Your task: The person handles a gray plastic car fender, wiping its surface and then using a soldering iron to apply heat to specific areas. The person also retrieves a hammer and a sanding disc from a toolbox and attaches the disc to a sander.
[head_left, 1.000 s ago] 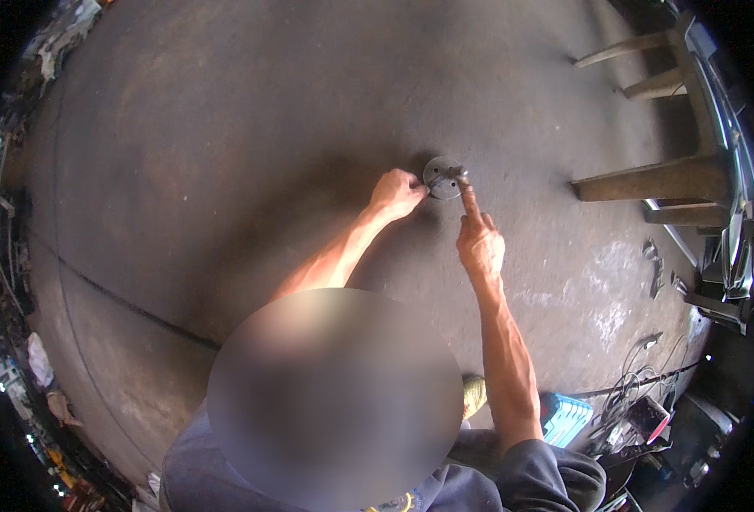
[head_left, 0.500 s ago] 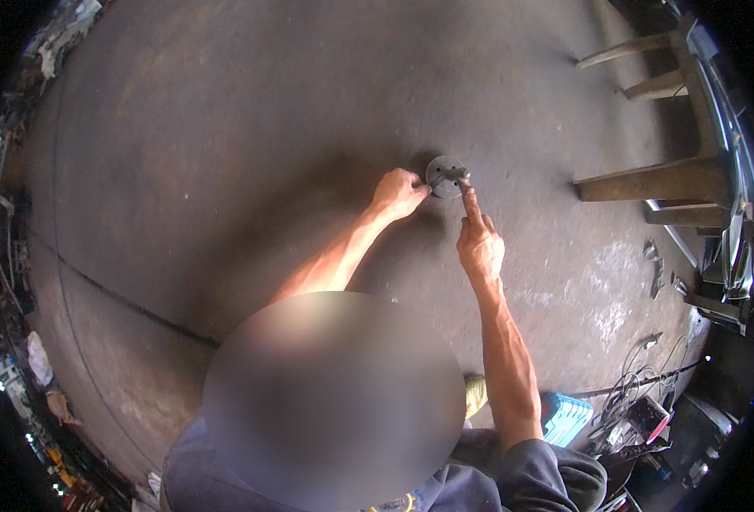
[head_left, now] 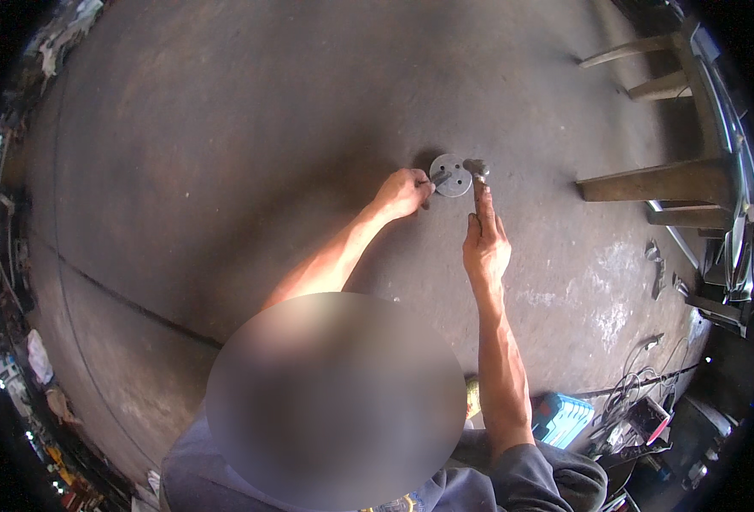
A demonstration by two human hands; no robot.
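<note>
A round grey metal disc (head_left: 454,189) with several holes lies above the floor's middle, just past my hands. My left hand (head_left: 404,193) is closed at the disc's left edge, fingers pinched on a short dark metal piece (head_left: 443,177) that reaches over the disc. Whether that piece is a chisel or a bolt cannot be made out. In my right hand (head_left: 486,249) is a hammer (head_left: 477,168), gripped by its handle with the index finger laid along it. The hammer head is beside the disc's upper right edge, apart from the metal piece.
A wooden bench (head_left: 650,183) with thick legs stands at the right. A blue plastic case (head_left: 562,418) and tangled cables (head_left: 622,386) lie at the lower right. Along the left rim runs a row of clutter, and a dark cable (head_left: 133,305) crosses the floor.
The hammer has moved right, off the metal piece and disc, uncovering more of both. My right hand went right with it. My left hand stays nearly in place.
</note>
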